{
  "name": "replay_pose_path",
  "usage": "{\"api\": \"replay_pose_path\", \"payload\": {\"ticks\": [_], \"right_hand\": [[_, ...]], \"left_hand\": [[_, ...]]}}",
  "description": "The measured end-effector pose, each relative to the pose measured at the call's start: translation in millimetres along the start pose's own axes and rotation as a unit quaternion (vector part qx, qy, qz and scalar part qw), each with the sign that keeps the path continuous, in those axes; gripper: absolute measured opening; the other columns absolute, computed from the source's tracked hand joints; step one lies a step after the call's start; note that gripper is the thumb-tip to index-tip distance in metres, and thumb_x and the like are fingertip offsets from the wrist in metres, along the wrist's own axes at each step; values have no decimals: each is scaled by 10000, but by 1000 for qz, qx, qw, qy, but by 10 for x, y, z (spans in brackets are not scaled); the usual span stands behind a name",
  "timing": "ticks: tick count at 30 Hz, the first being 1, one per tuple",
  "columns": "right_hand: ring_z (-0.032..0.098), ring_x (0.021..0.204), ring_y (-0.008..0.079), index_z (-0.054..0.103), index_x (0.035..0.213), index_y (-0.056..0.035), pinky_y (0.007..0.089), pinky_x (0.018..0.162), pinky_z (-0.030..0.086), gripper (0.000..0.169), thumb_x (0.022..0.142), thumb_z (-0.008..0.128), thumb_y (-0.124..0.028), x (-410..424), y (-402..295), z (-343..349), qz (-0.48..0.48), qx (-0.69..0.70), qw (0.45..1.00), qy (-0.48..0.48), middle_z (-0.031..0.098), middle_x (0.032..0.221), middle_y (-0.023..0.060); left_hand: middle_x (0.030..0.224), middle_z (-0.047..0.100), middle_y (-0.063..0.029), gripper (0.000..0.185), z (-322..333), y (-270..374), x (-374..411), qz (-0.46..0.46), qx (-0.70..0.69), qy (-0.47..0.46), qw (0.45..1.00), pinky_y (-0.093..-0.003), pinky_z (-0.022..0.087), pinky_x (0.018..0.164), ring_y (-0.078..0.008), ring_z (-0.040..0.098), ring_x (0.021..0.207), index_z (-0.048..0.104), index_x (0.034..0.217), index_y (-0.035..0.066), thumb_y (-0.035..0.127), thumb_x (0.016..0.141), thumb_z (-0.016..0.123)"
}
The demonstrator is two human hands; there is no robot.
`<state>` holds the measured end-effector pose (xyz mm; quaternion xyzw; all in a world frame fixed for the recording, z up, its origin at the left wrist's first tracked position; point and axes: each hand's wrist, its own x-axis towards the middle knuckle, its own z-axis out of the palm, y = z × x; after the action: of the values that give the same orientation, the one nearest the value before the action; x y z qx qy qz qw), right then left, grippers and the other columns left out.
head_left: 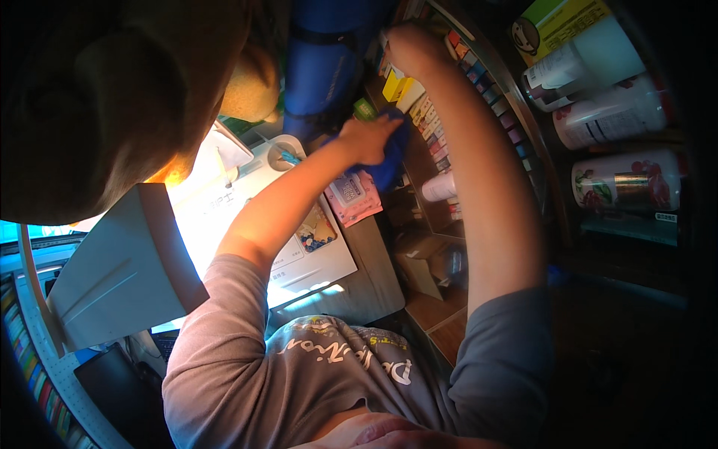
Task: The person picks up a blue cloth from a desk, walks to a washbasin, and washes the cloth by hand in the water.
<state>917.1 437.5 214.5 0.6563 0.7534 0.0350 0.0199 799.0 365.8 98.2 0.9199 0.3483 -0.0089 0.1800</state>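
Observation:
My right hand (414,51) reaches up to a shelf at the top of the view, its fingers bent around something thin and white (396,72). Edges of the white thing show beside the hand; whether it is paper or a wipe I cannot tell. Lower down, my left hand (367,140) stretches over a bunched blue cloth-like thing (392,160), fingers extended and apart. Just below it, a pink pack of body wipes (353,196) lies at the desk's edge. A yellow box (397,87) and a green box (364,109) sit between the hands.
Rows of small boxes (435,132) fill the shelf beside my right arm. Large white bottles (625,182) stand on the right shelf. A tall blue bag (317,67) is behind the desk. A white printed box (314,266) lies on the desk (373,258), near a lamp-like grey panel (123,275).

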Motion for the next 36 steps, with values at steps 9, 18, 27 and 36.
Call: {"api": "replay_pose_path", "payload": {"ticks": [9, 18, 27, 36], "right_hand": [[617, 824, 315, 627, 897, -24, 396, 730, 508, 218, 829, 505, -190, 12, 114, 144, -43, -6, 998, 52, 623, 892, 174], [611, 819, 328, 623, 880, -24, 409, 727, 502, 228, 827, 506, -212, -9, 96, 106, -63, -1, 997, 47, 622, 868, 176], [635, 818, 285, 663, 813, -39, 383, 725, 512, 116, 753, 583, -99, -3, 98, 210, -52, 3, 994, 100, 645, 851, 152], [612, 800, 324, 633, 846, -27, 403, 722, 501, 223, 824, 500, -205, 29, 192, 188, -67, -4, 997, 47, 625, 856, 168]], "left_hand": [[1286, 460, -151, 714, -89, 83, -80, 78, -13, -47, 996, -370, 460, 846, -313, 529, 1081, 379, 1334, 157, 157, 642, 555], [1223, 505, -164, 714, 19, 214, 128, 89, -52, -4, 995, -376, 474, 819, -317, 538, 1059, 391, 1318, 138, 124, 624, 558], [1163, 527, -165, 737, -200, 129, 320, 30, 41, -37, 998, -384, 483, 774, -310, 566, 1000, 335, 1309, 80, 140, 618, 584], [965, 619, -144, 494, -164, -62, 72, 88, -75, 15, 993, -400, 464, 768, -318, 572, 949, 548, 1109, 171, 95, 621, 541]]}}
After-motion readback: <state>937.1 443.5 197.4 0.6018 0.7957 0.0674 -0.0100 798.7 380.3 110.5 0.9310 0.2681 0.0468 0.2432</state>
